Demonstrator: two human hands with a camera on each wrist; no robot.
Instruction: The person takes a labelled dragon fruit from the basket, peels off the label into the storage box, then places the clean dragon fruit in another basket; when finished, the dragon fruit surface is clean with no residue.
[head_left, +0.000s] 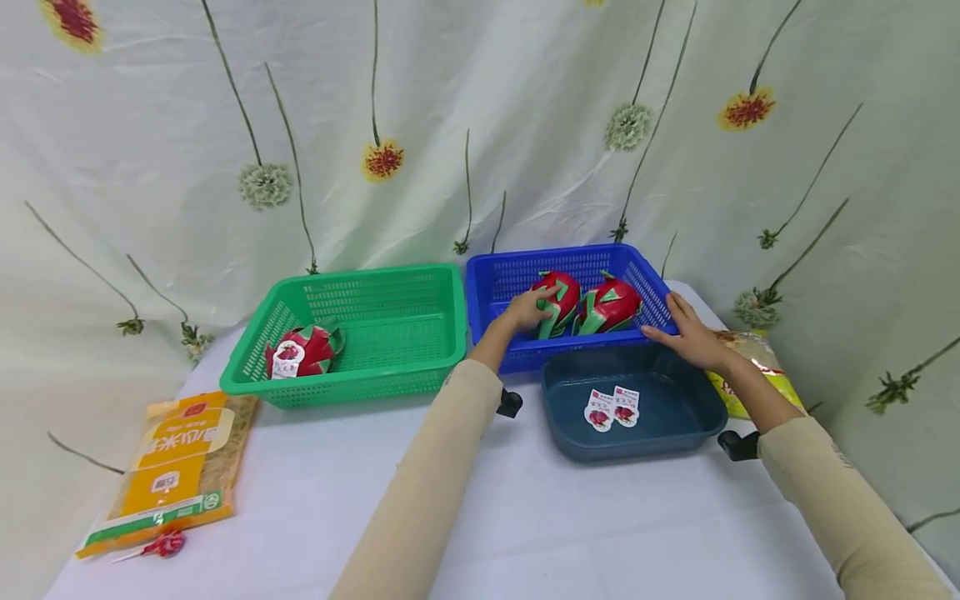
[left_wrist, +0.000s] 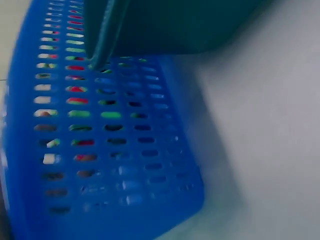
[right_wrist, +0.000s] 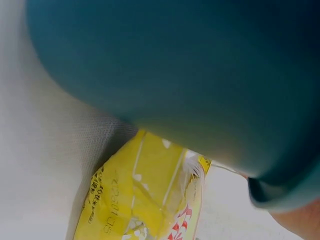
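In the head view, my left hand [head_left: 527, 310] reaches over the front rim of a blue basket [head_left: 510, 358]. Its thumb and fingers hold the left one of two red dragon fruits with green leaf tips [head_left: 566, 293]. The second dragon fruit [head_left: 617, 307] lies beside it to the right. My right hand [head_left: 693, 337] rests on the basket's front right corner with fingers extended along the rim. Through the slots of the blue basket [left_wrist: 100, 150], red and green patches show in the left wrist view. Only a sliver of the right hand [right_wrist: 300, 221] appears in the right wrist view.
A dark teal tray [head_left: 652, 446] with two dragon fruit stickers [head_left: 612, 408] stands before the blue basket. Left of it, a green basket [head_left: 397, 379] holds a stickered dragon fruit [head_left: 306, 350]. A yellow bag [right_wrist: 140, 185], a grain bag [head_left: 180, 458] and a lollipop [head_left: 167, 544] lie nearby.
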